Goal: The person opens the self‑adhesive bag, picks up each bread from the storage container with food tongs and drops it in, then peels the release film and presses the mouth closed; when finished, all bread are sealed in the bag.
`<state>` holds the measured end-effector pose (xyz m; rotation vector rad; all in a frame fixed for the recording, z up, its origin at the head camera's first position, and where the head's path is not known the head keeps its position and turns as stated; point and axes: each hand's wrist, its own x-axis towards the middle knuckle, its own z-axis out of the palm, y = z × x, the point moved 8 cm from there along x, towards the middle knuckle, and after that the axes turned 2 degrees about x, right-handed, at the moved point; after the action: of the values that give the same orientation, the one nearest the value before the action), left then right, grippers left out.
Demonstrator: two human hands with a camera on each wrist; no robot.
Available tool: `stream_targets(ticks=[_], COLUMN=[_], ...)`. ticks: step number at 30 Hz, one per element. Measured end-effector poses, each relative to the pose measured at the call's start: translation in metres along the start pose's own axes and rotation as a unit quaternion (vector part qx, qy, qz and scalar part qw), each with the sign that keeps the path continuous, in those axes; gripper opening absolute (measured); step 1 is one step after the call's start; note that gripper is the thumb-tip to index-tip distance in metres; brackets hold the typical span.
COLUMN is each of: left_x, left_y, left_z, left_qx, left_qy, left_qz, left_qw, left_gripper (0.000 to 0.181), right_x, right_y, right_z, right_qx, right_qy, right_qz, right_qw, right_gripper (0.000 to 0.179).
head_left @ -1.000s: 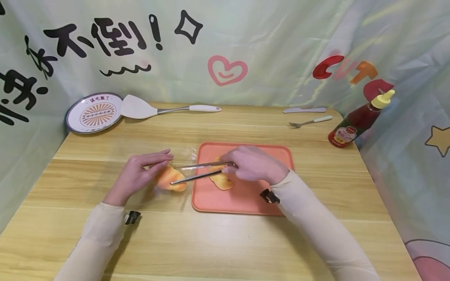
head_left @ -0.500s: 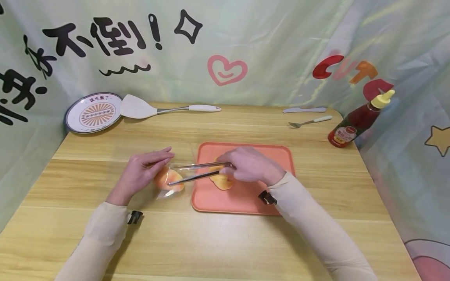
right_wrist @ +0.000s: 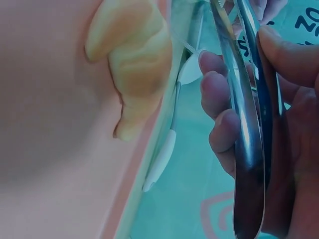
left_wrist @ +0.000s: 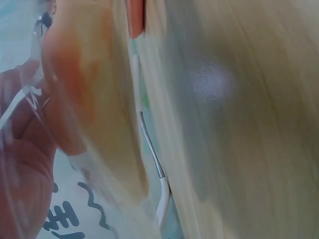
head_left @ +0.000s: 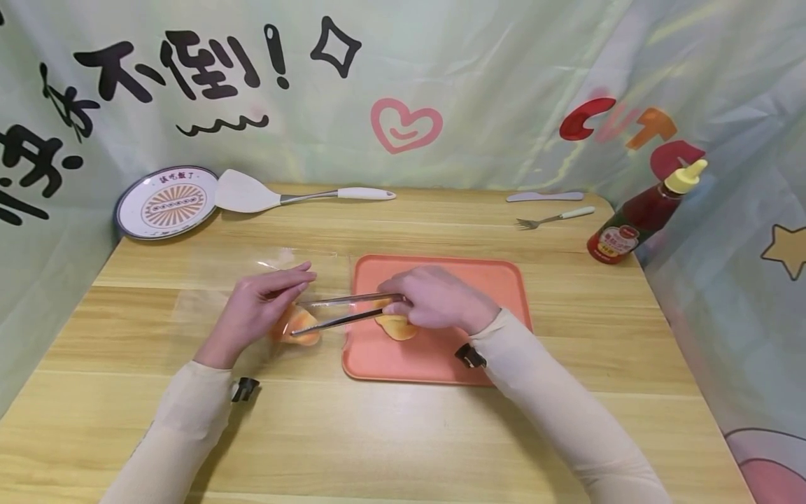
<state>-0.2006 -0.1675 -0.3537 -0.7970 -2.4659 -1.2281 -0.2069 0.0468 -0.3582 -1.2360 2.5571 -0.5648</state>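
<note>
My left hand (head_left: pixel 255 304) pinches a clear plastic bag (head_left: pixel 327 269) above the table, left of the tray. A piece of bread (head_left: pixel 303 319), yellow with orange patches, is in the bag under my left fingers; in the left wrist view the bread (left_wrist: pixel 94 99) shows close up beside the clear film. My right hand (head_left: pixel 434 297) grips a pair of metal tongs (head_left: pixel 343 320), whose tips reach left to the bread. Below the tongs a croissant (head_left: pixel 398 329) lies on the pink tray (head_left: pixel 384 367), partly hidden by my right hand.
Along the back of the table lie a round plate (head_left: pixel 179 227), a white spatula (head_left: pixel 245 192), a knife (head_left: pixel 544 198) and a fork (head_left: pixel 554 218). A red sauce bottle (head_left: pixel 642 217) with a yellow cap stands at the back right. A printed cloth (head_left: pixel 491 84) hangs behind.
My right hand and the tongs have moved a little left, with the bread shifting left too. The plastic bag now spreads wider behind my left hand, which has moved slightly right.
</note>
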Motion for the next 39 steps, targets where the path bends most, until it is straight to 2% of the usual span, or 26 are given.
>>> stream_targets(ticks=[10,21,30,34,39], left_x=[-0.002,0.000,0.000,0.001,0.000], left_y=[-0.001,0.002,0.003,0.004,0.002], left_z=[-0.001,0.001,0.002,0.002,0.003], left_qx=[0.002,0.014,-0.003,0.002,0.013], left_qy=[0.014,0.007,0.009,0.011,0.008], left_qz=[-0.005,-0.007,-0.014,-0.010,-0.014], left_qw=[0.9999,0.9998,0.9999,0.9999,0.9998], left_gripper=[0.028,0.024,0.024,0.023,0.025], right_x=[0.000,0.008,0.013,0.016,0.017], right_y=[-0.001,-0.009,-0.009,-0.009,-0.008], right_z=[0.005,0.008,0.009,0.011,0.016], right_qx=[-0.021,-0.026,-0.013,-0.012,-0.009], right_qy=[0.005,0.008,0.013,0.017,0.004], right_qz=[-0.028,-0.042,-0.022,-0.023,-0.018], right_qw=[0.9994,0.9988,0.9996,0.9995,0.9998], right_gripper=[0.018,0.005,0.019,0.024,0.027])
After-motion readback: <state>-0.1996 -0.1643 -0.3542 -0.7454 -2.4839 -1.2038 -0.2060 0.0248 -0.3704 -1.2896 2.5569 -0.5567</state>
